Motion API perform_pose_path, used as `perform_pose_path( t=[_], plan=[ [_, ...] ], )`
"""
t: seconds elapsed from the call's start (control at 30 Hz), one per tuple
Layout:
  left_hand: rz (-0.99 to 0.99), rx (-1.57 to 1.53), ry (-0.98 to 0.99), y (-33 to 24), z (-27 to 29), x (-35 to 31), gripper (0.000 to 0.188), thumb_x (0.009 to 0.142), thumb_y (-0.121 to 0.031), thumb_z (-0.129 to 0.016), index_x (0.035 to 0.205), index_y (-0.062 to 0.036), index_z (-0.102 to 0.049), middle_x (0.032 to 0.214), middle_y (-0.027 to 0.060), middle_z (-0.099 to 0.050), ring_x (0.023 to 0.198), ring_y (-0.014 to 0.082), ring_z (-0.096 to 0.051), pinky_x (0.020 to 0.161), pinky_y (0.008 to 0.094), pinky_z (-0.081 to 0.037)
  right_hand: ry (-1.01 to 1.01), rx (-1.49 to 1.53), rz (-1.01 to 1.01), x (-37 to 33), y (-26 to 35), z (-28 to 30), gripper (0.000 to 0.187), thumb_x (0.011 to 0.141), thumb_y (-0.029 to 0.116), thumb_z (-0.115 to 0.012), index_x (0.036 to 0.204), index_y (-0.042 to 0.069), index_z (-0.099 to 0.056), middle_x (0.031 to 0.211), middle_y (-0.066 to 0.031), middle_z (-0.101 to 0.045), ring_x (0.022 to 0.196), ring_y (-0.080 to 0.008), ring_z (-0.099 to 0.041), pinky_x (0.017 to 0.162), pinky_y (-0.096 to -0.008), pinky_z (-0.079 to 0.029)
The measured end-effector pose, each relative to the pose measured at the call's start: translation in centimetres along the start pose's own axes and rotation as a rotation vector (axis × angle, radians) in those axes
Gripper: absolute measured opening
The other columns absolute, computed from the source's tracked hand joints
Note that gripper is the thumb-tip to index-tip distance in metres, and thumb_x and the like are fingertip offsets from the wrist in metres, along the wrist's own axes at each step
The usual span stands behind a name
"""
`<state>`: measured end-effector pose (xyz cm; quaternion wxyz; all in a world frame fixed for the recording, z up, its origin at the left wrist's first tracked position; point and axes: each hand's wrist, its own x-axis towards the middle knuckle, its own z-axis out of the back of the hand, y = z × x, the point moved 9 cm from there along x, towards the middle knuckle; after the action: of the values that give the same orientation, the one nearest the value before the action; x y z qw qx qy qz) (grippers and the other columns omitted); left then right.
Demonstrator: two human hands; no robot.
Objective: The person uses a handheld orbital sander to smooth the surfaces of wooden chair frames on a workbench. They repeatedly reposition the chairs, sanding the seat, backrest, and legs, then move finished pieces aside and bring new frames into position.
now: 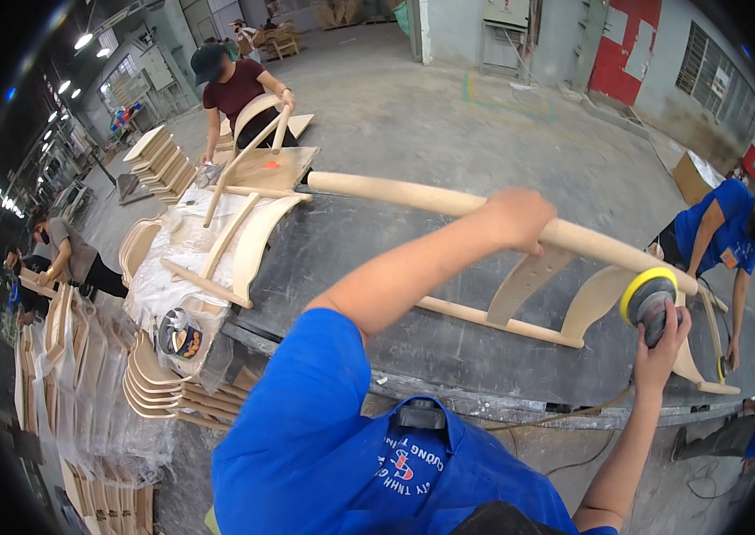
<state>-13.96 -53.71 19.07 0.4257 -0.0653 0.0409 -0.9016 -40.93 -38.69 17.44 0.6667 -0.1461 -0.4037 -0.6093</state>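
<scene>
My left hand (520,218) is wrapped over the top of a long, rounded pale wooden rail (395,193). This rail belongs to a chair-like frame with curved slats (593,301) and a thinner lower bar (498,321), resting on a dark worktable (342,267). My right hand (665,343) grips a round power sander (652,301) with a dark body. Its yellow-edged pad is tilted up against the rail's right end. Whether the pad is spinning cannot be seen.
Left of me are plastic-covered wooden parts (239,241), a tub (180,333) and stacked curved pieces (150,383). A person in dark red (248,89) handles a frame across the table. Another in blue (718,218) works at the right end. A hose (574,412) runs along the near edge.
</scene>
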Motion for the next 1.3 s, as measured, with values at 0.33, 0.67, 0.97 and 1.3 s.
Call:
perform_pose_path(
  t=[0.33,0.67,0.97,1.3],
  plan=[
    [-0.001,0.095,-0.060,5.7,2.1,6.2,0.053,0.069,-0.048,-0.080,0.101,-0.0078,-0.068,0.099,0.0123,-0.069,0.096,0.0297,-0.066,0.079,0.0435,-0.054,0.294,0.140,-0.410,-20.6,-8.5,-2.4,0.093,0.064,-0.009,-0.073,0.146,0.004,-0.032,0.147,-0.0184,-0.037,0.137,-0.0373,-0.034,0.114,-0.0411,-0.026],
    [0.124,0.192,-0.256,12.1,-2.0,-5.4,0.045,0.074,-0.039,-0.077,0.101,-0.0081,-0.059,0.089,0.0095,-0.067,0.085,0.0301,-0.066,0.071,0.0419,-0.053,0.614,0.039,-0.765,-39.4,-13.4,-4.7,0.087,0.061,0.002,-0.078,0.140,0.009,-0.040,0.130,-0.0204,-0.045,0.123,-0.0416,-0.045,0.104,-0.0452,-0.038],
    [0.242,-0.093,0.235,4.7,-16.3,-16.2,0.078,0.073,-0.022,-0.072,0.142,-0.0169,-0.036,0.087,0.0164,-0.068,0.080,0.0327,-0.068,0.064,0.0438,-0.054,0.853,0.070,-0.704,-39.3,-11.3,-10.5,0.075,0.066,-0.001,-0.074,0.134,0.008,-0.045,0.126,-0.0215,-0.047,0.118,-0.0434,-0.048,0.099,-0.0465,-0.043],
    [0.271,-0.240,0.474,-1.5,-33.6,-19.5,0.102,0.072,-0.020,-0.076,0.153,-0.0341,-0.016,0.096,0.0171,-0.069,0.088,0.0363,-0.067,0.075,0.0472,-0.053,0.931,0.007,-0.734,-40.3,-14.2,-6.5,0.074,0.063,-0.001,-0.075,0.130,0.014,-0.047,0.123,-0.0169,-0.049,0.115,-0.0409,-0.052,0.094,-0.0437,-0.048]
  ],
)
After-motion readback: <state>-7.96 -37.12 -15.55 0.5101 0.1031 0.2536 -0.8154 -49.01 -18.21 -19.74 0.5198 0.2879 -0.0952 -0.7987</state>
